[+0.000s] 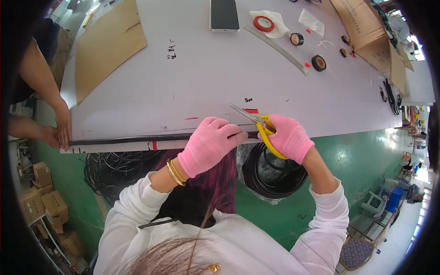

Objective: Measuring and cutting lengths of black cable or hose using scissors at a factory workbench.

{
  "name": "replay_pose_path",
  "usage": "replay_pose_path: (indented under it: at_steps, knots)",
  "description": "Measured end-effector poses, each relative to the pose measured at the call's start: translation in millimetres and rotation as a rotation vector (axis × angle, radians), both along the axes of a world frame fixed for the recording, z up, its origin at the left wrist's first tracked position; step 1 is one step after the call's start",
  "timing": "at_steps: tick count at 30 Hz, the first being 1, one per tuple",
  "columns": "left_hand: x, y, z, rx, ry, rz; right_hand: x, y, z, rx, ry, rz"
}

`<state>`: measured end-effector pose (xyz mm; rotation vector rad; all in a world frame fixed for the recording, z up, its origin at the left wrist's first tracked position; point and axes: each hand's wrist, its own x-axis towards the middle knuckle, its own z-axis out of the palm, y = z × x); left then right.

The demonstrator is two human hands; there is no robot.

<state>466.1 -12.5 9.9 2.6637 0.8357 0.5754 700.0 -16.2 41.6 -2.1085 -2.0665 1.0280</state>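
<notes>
- Co-worker's hand [63,124]: presses the far left end of the black tube [133,138] to the table [192,78] edge.
- Left hand [211,145], pink-gloved: closed over the tube along the near edge.
- Right hand [288,137], pink-gloved: grips yellow-handled scissors [256,123], blades parted, just beside the tube's right end.

Phone [224,14], metal ruler [276,44], red tape roll [263,23], black tape rolls [318,63], cardboard sheet [106,45] on the table [192,78].
</notes>
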Motion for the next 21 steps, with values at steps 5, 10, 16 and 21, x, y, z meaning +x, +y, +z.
replay_pose_path:
  at_steps: [5,10,16,21]
  knots:
    - [0,-1,-4,0.013,0.014,0.003,-2,5,0,-0.064,-0.099,0.044]
    - [-2,-2,-8,0.016,0.001,0.009,-13,10,11,-0.141,-0.190,0.052]
    - [-1,-2,-7,-0.006,-0.028,0.002,-13,10,7,-0.085,-0.200,0.003]
    - [0,-1,-7,0.024,-0.102,0.042,-13,23,14,-0.187,-0.254,0.041]
